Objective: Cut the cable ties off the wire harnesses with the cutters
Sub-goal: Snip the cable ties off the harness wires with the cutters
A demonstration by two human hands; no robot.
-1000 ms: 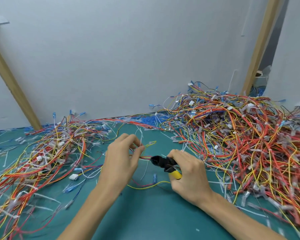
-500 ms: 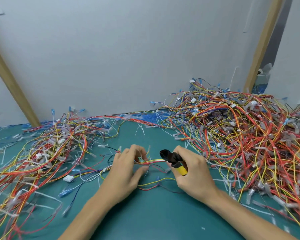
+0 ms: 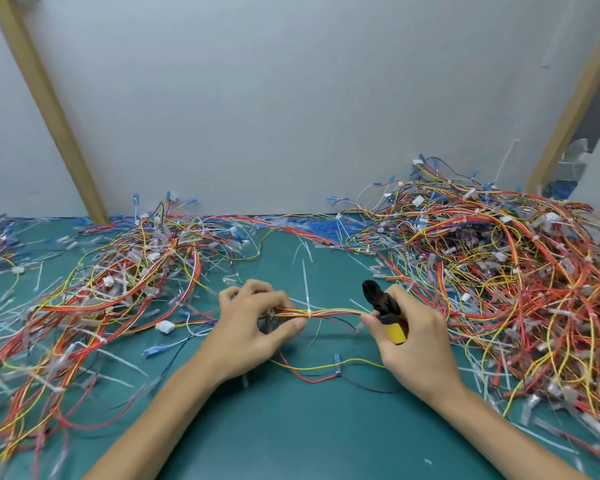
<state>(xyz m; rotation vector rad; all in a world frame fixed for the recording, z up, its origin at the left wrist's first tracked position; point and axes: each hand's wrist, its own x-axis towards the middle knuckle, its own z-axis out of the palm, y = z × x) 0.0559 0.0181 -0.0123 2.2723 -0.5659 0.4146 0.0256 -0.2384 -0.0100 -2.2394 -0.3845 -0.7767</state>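
Teal matting covers the counter point(image 3: 309, 427). Low over it, a wire harness point(image 3: 333, 311) of red, yellow and orange leads is stretched level between two hands. The left hand point(image 3: 253, 327) has its fingers point(image 3: 278, 297) curled over the harness with the thumb beneath, pinching it, and that end of the bundle is hidden inside the grip. A white cable tie point(image 3: 307, 312) cinches the harness just beside the left thumb, its tail standing up and away. The right hand point(image 3: 416, 344) grips the cutters point(image 3: 383, 303). Only a patch of yellow handle and the black head show; the rest is buried in the palm, and whether the blades are parted cannot be told. The head tilts upward, above the harness and apart from the tie. One right fingertip touches the harness's right end. A right heap point(image 3: 499, 271) and a left heap point(image 3: 111, 296) of tangled harnesses flank the hands, both smeared by blur and cut off at the frame's sides. Loose clipped ties point(image 3: 305, 252) lie scattered between them.
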